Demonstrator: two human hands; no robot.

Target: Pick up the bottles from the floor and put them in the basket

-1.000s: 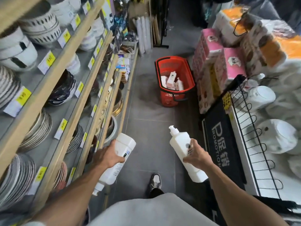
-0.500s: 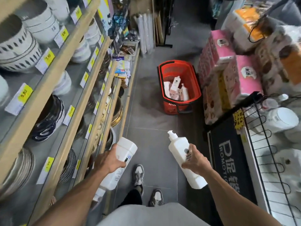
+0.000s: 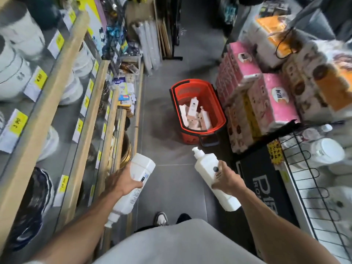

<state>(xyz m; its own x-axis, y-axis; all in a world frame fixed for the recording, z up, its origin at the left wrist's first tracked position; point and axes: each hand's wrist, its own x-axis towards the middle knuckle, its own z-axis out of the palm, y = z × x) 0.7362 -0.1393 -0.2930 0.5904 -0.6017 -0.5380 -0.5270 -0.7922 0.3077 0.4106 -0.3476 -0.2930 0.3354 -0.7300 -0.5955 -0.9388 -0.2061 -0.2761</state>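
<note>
My left hand [image 3: 122, 181] grips a white bottle [image 3: 139, 169] upside down, its cap pointing back toward me. My right hand [image 3: 226, 180] grips a second white pump bottle [image 3: 206, 164] with its pump head pointing forward. A red basket [image 3: 219, 113] stands on the grey floor ahead, slightly right of centre, beyond both hands. Several white and pale pink bottles [image 3: 194, 113] lie inside it.
Wooden shelves [image 3: 62, 77] of bowls and plates line the left side. Stacked pink tissue packs [image 3: 266, 100] and a black wire rack [image 3: 312, 180] with a black promotion sign [image 3: 264, 185] crowd the right. My shoes [image 3: 162, 219] are on the grey aisle floor [image 3: 171, 183].
I have walked forward along the aisle, so the red basket is closer. Both hands still hold their bottles in front of me.
</note>
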